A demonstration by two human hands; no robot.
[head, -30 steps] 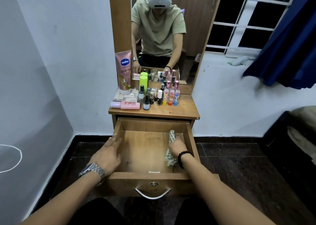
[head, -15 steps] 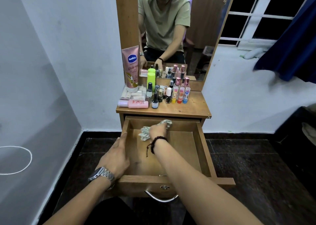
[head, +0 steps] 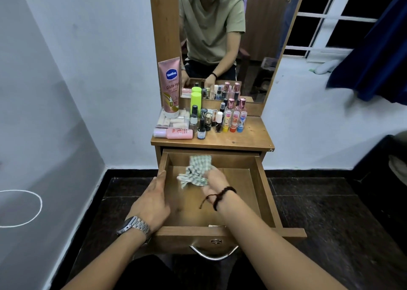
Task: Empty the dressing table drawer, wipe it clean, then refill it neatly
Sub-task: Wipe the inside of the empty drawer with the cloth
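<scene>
right hand (head: 214,179): fingers curled round a crumpled checked cloth (head: 197,172), pressing it against the floor of the drawer (head: 263,193) near the drawer's back left corner; the cloth's upper edge lies against the drawer's back wall. a dark corded bracelet (head: 222,196) circles the wrist, a loose end hanging toward the drawer floor. the forearm crosses the drawer's front panel from the near right.

left hand (head: 152,204): fingers straight and together, laid along the top edge of the drawer's left wall, fingertips toward the drawer's back; the palm rests on that wall and grips nothing. a metal-link watch (head: 134,226) sits on the wrist, just outside the drawer's front left corner.

drawer: pulled fully out of the dressing table (head: 253,140), holding only the cloth and the right hand. a curved metal handle (head: 212,255) and a small lock are on its front panel.

above the drawer, on the table top: a pink vaseline tube (head: 170,87) standing on its cap at the back left, a pink bottle (head: 176,133) lying on its side at the front left, a green bottle (head: 196,102) upright, and a cluster of small bottles (head: 222,120) toward the middle. behind these stands the mirror (head: 220,36), reflecting the seated person. right of the drawer, beyond the table, a dark blue curtain (head: 378,54) hangs by a window.
</scene>
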